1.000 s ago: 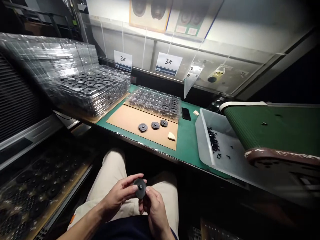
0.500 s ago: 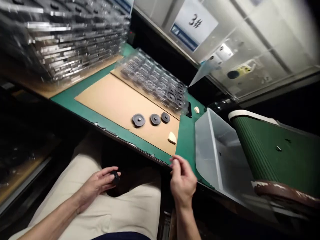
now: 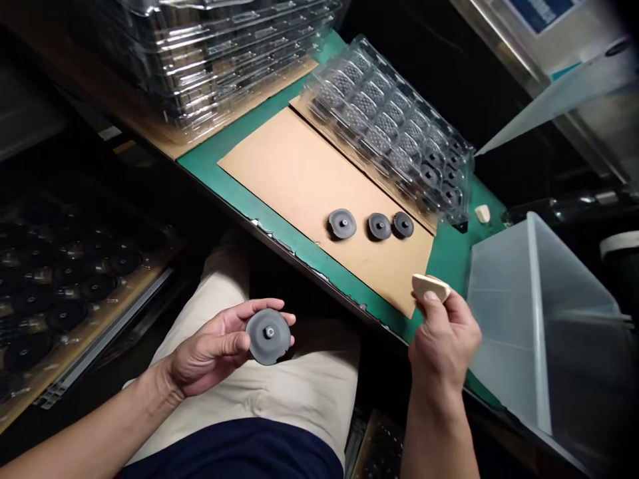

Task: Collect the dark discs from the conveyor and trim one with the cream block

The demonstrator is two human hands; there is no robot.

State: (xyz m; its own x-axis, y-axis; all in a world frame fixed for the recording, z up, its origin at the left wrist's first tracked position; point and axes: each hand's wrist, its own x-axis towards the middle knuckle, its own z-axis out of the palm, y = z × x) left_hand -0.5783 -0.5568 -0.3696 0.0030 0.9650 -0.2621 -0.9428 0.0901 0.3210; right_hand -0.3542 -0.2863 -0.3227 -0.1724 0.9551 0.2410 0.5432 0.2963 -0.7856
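Observation:
My left hand (image 3: 214, 346) holds a grey round disc (image 3: 268, 336) with a small hub in its middle, face up over my lap. In my right hand (image 3: 444, 336) is a beige wedge-shaped piece (image 3: 429, 287), pinched by the fingertips at the near edge of the cardboard sheet (image 3: 309, 186). Three more grey discs (image 3: 376, 226) lie in a row on that sheet, beyond both hands.
A clear blister tray (image 3: 394, 126) with some discs in its pockets lies behind the cardboard. Stacked clear trays (image 3: 214, 46) stand at the back left. A translucent plastic bin (image 3: 539, 319) sits right. A tray of dark discs (image 3: 60, 286) lies low left. A second beige piece (image 3: 482, 213) rests on the green mat.
My right hand let go of the disc, reached to the cardboard and picked up the beige wedge. My left hand kept the disc and turned it face up. The view tilted down.

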